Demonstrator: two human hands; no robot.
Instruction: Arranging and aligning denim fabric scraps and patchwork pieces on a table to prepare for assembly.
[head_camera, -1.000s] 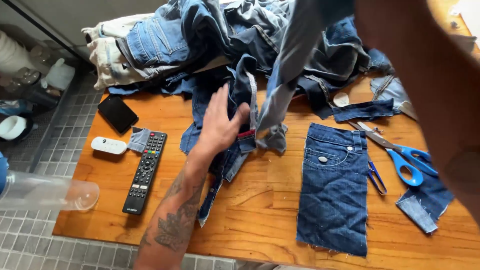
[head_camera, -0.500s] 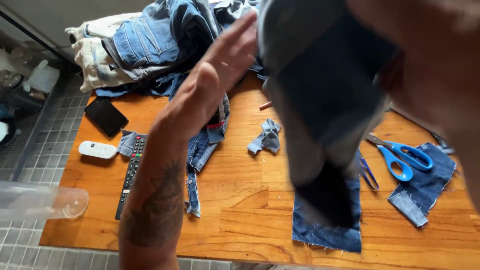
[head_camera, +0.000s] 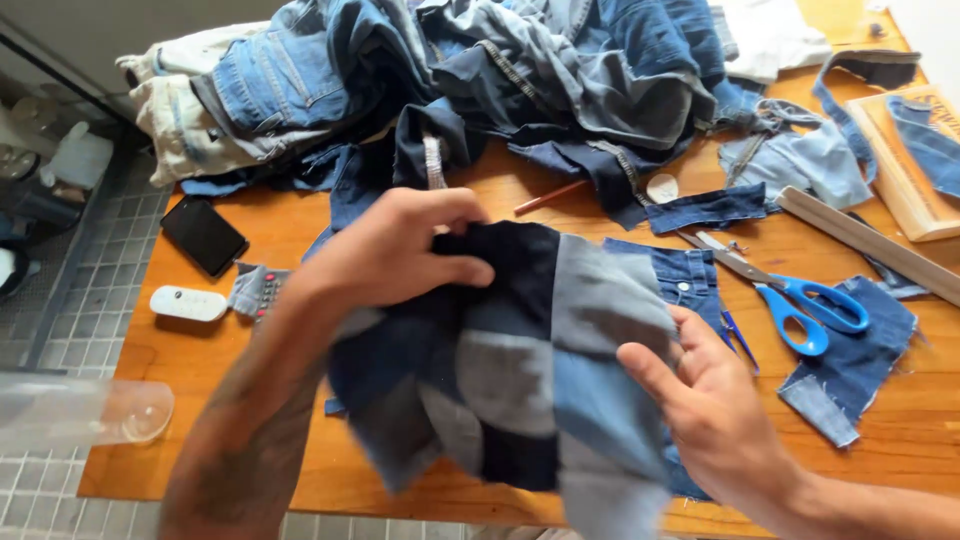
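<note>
Two hands hold one patchwork denim piece (head_camera: 520, 380) above the wooden desk (head_camera: 900, 440) in the head view. The left hand (head_camera: 385, 250) has its fingers closed on the dark upper edge of the cloth, and the right hand (head_camera: 710, 410) holds the lighter right side, with the thumb pressed on the cloth and the other fingers partly spread behind it. The cloth is made from dark blue, mid blue and grey panels, and it is blurred, so the seams are hard to make out. It covers a big part of the desk and hides most of a dark denim panel (head_camera: 685, 275) lying under it, and also most of a remote control (head_camera: 255, 290). Behind the hands lies a big pile of jeans (head_camera: 480, 80). To the right are blue-handled scissors (head_camera: 800, 305), a small denim scrap (head_camera: 845, 375) and a wooden ruler (head_camera: 865, 240). A pencil (head_camera: 550, 197) lies near the pile. At the left are a black phone (head_camera: 203, 235) and a small white device (head_camera: 187, 303). A clear plastic container (head_camera: 80, 412) is at the left edge, cut off; what is inside I cannot tell.
</note>
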